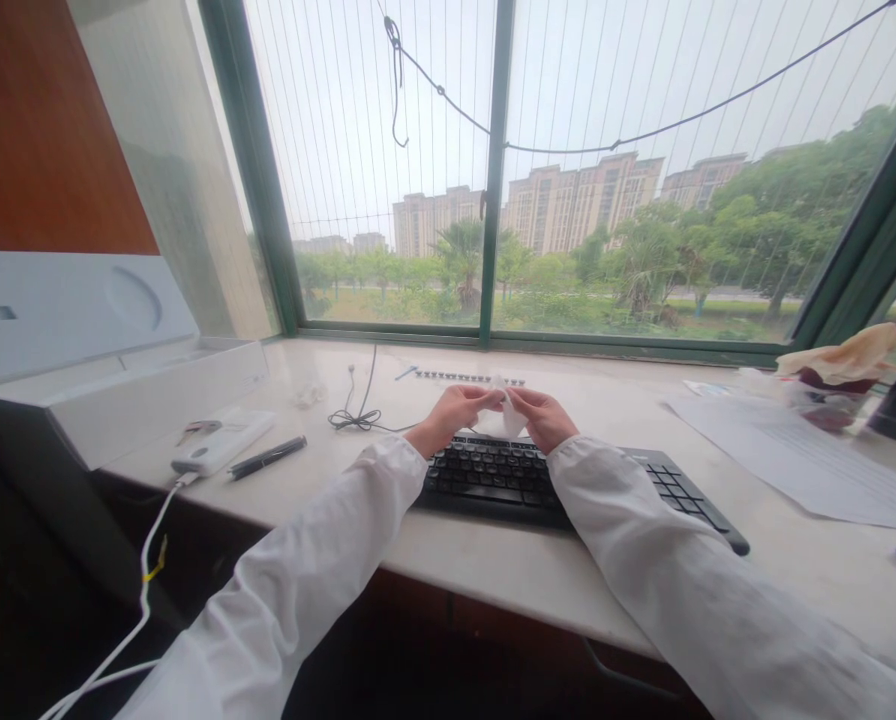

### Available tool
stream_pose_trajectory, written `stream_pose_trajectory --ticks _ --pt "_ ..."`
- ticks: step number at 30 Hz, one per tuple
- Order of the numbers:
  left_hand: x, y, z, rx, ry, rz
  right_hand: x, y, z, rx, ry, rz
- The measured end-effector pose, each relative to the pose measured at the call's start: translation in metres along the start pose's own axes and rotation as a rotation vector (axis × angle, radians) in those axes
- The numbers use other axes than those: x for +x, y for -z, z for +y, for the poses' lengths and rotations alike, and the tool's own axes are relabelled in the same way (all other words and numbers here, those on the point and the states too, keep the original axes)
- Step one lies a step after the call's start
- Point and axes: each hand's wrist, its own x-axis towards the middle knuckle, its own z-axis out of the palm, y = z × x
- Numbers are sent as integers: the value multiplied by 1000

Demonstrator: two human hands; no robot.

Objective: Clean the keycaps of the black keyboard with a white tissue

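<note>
Both my hands meet above the far edge of a black keyboard [560, 483], pinching one small piece of thin white material — a wipe or tissue [506, 412], I cannot tell which. My left hand [455, 412] grasps its left edge with fingertips closed on it; my right hand [542, 418] grasps the right edge the same way. The tissue hangs between them, so neither hand is nearer than the other, and its longer side seems to run left to right, from one grip to the other. It sits just above the keyboard's top rows, not touching the keys as far as I can see.

White sleeves cover both forearms. The keyboard rests on a pale stone sill [493, 570] that serves as a desk under a wide window. Left of my hands lie a tangled thin cable [354, 418], a dark pen [268, 457] and a white device [223, 440] with a white cord — well apart from the grip. To the right lie sheets of paper [793, 455]
</note>
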Motion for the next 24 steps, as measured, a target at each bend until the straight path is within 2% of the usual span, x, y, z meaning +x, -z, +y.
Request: stream_pose_trajectory --ticks 8,12,16,20,24 --pt "4 -1 -8 177 -89 58 5 3 7 35 -104 79" --pt "6 0 -10 341 -190 112 7 3 9 78 -172 132" --pt "5 0 -7 425 -306 217 4 -1 6 145 -229 127" --pt "4 0 -5 444 -350 248 1 -1 4 98 -272 114" --pt "3 -2 -6 442 -378 243 5 7 10 -2 -247 121"
